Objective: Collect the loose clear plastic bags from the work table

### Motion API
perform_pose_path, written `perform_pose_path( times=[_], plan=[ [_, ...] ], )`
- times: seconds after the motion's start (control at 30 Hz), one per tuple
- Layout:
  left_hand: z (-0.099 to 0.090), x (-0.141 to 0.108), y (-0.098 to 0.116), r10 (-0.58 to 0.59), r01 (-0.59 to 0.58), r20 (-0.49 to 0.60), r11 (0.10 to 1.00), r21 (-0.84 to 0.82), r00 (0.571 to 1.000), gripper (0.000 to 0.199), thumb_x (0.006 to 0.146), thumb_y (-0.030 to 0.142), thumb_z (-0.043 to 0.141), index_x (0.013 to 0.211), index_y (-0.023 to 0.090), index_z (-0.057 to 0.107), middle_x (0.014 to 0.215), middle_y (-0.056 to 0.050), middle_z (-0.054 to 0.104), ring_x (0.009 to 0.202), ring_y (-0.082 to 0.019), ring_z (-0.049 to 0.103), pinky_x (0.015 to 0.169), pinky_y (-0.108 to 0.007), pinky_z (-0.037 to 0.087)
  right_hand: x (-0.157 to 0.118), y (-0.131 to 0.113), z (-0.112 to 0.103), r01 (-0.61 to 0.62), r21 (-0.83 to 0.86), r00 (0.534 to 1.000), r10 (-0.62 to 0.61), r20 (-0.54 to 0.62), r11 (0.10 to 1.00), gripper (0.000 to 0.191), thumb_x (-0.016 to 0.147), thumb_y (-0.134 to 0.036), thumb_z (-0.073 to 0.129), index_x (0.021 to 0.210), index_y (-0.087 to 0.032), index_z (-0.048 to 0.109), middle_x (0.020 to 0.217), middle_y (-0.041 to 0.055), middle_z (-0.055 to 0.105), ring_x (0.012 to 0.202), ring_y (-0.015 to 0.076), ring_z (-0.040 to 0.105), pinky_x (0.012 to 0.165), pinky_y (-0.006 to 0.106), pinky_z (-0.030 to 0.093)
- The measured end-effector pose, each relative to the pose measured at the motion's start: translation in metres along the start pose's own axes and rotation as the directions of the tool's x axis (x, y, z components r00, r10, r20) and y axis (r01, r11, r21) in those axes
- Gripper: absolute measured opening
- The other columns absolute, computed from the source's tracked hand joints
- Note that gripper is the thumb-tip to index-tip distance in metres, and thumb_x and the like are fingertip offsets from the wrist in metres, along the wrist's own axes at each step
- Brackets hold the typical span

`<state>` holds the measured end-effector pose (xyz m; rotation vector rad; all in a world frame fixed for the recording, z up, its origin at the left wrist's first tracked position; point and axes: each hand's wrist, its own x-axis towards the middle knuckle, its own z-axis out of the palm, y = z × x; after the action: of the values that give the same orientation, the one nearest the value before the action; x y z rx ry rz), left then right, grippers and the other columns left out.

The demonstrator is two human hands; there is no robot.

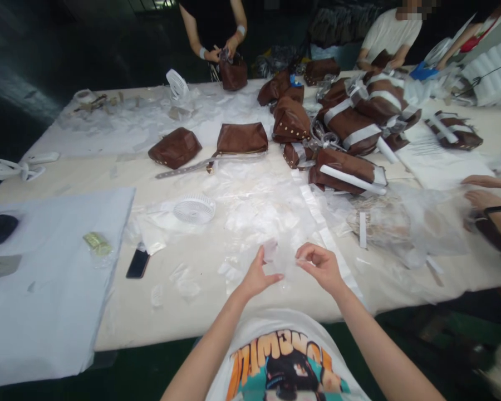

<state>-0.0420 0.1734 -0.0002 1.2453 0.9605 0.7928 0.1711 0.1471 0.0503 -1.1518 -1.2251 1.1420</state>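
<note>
In front of my shirt, a thin, see-through plastic piece (287,266), perhaps a small bag, lies between my hands. My right hand (322,267) pinches its right edge between thumb and fingertips. On the other side my left hand (259,275) has its thumb and fingers spread apart, close against the plastic. A pale pinkish patch (270,250) shows just past the left fingertips; whether it is part of the same piece I cannot tell. Loose clear plastic sheets (254,209) cover the table just beyond my hands.
Brown handbags (242,138) lie across the table, several piled at the right with white wrapping. A small white fan (194,209) and a phone (138,263) lie left of my hands. Co-workers stand at the far side; another person's hands (484,197) are at the right edge.
</note>
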Motion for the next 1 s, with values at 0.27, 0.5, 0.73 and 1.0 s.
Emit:
perform_pose_path(
  times=[0.27, 0.5, 0.73, 1.0],
  plan=[
    [0.07, 0.013, 0.044, -0.154, 0.185, 0.125, 0.941, -0.284, 0.98, 0.042, 0.086, 0.061, 0.061, 0.082, 0.02, 0.069, 0.073, -0.007, 0.073, 0.069, -0.021, 0.068, 0.075, -0.035, 0.053, 0.029, -0.026, 0.007, 0.202, -0.226, 0.803, -0.294, -0.518, 0.953, 0.046, 0.088, -0.04, 0.07, 0.131, -0.03, 0.056, 0.145, 0.0098, 0.049, 0.136, 0.028, 0.046, 0.105, 0.045, 0.046],
    [0.069, 0.046, 0.059, -0.213, 0.1, -0.211, 0.89, -0.445, 0.954, 0.043, 0.083, 0.058, 0.067, 0.105, 0.021, 0.07, 0.117, -0.013, 0.074, 0.11, -0.027, 0.067, 0.099, -0.038, 0.048, -0.041, 0.042, 0.037, -0.325, 0.244, 0.94, 0.283, 0.191, 0.914, 0.059, 0.075, -0.063, 0.076, 0.114, -0.02, 0.07, 0.094, 0.01, 0.074, 0.087, 0.0291, 0.07, 0.078, 0.04, 0.056],
    [0.059, 0.178, 0.076, -0.068, 0.005, -0.233, 0.965, -0.262, 0.97, 0.038, 0.083, 0.056, 0.066, 0.096, 0.02, 0.064, 0.105, -0.008, 0.071, 0.103, -0.024, 0.063, 0.098, -0.039, 0.047, 0.009, 0.076, -0.026, -0.349, 0.229, 0.894, 0.396, -0.21, 0.909, 0.053, 0.072, -0.061, 0.074, 0.102, -0.017, 0.068, 0.047, -0.008, 0.048, 0.04, 0.0122, 0.043, 0.054, 0.032, 0.05],
    [0.059, 0.205, 0.032, -0.34, 0.329, -0.007, 0.913, -0.241, 0.94, 0.024, 0.069, 0.028, 0.079, 0.089, 0.018, 0.071, 0.105, -0.011, 0.072, 0.098, -0.022, 0.064, 0.09, -0.04, 0.049, 0.057, 0.177, -0.195, -0.722, -0.166, 0.634, 0.546, -0.548, 0.672, 0.045, 0.045, -0.062, 0.073, 0.059, -0.026, 0.051, 0.051, 0.0039, 0.054, 0.05, 0.0269, 0.056, 0.051, 0.043, 0.047]
  ],
)
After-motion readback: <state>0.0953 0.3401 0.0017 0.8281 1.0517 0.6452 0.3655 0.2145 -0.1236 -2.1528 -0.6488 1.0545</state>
